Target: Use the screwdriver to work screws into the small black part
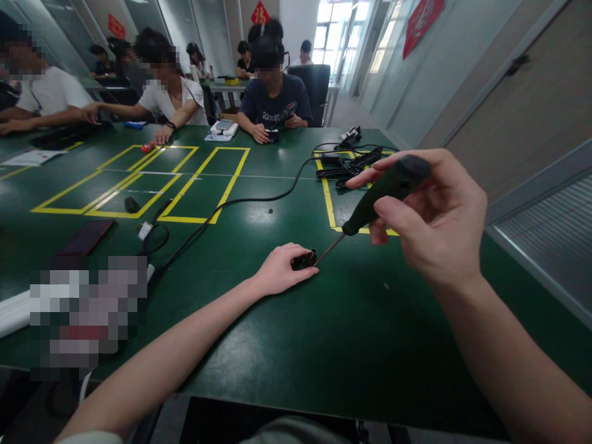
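Observation:
My right hand point(439, 216) is closed around the dark handle of a screwdriver point(377, 200), held at a slant with its thin metal shaft running down to the left. The shaft's tip meets or lies very near a small black part point(304, 261) on the green table. My left hand point(283, 269) rests on the table with thumb and fingers closed about that part, steadying it. Fingers hide some of the black part, so its exact kind cannot be made out.
Several black parts with cables point(351, 163) lie inside a yellow-taped area at the back right. A black cable point(250, 200) crosses the green table point(370, 357). At left lie a dark phone-like slab point(86, 239) and a blurred-out object. A co-worker point(275, 98) sits opposite.

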The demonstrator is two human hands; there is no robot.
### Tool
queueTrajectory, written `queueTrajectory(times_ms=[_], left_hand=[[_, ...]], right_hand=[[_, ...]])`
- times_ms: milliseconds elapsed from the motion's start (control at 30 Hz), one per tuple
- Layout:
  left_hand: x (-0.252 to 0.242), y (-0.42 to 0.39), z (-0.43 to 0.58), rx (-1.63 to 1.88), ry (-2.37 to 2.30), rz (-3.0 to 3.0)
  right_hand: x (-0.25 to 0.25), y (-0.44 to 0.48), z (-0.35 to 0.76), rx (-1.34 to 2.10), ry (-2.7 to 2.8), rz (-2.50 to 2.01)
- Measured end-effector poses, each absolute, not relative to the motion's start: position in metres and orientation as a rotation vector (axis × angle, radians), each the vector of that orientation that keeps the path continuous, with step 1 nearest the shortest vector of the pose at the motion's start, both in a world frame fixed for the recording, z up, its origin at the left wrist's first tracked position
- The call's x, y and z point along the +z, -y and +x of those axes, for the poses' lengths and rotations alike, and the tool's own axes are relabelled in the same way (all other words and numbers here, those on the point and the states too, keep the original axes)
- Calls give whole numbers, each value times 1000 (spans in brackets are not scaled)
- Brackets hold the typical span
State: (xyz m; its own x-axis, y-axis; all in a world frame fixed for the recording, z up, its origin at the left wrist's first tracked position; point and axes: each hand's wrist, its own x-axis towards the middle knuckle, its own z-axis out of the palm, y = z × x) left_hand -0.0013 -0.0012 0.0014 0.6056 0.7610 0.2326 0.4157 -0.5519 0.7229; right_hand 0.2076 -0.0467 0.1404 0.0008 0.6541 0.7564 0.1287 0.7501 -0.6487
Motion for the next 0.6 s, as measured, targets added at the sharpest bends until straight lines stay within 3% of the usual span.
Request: queueTrajectory(times_ms=[600], left_hand=[[0,0,-2,724,-906,2191]], right_hand=[[144,48,205,333,1431,-785]])
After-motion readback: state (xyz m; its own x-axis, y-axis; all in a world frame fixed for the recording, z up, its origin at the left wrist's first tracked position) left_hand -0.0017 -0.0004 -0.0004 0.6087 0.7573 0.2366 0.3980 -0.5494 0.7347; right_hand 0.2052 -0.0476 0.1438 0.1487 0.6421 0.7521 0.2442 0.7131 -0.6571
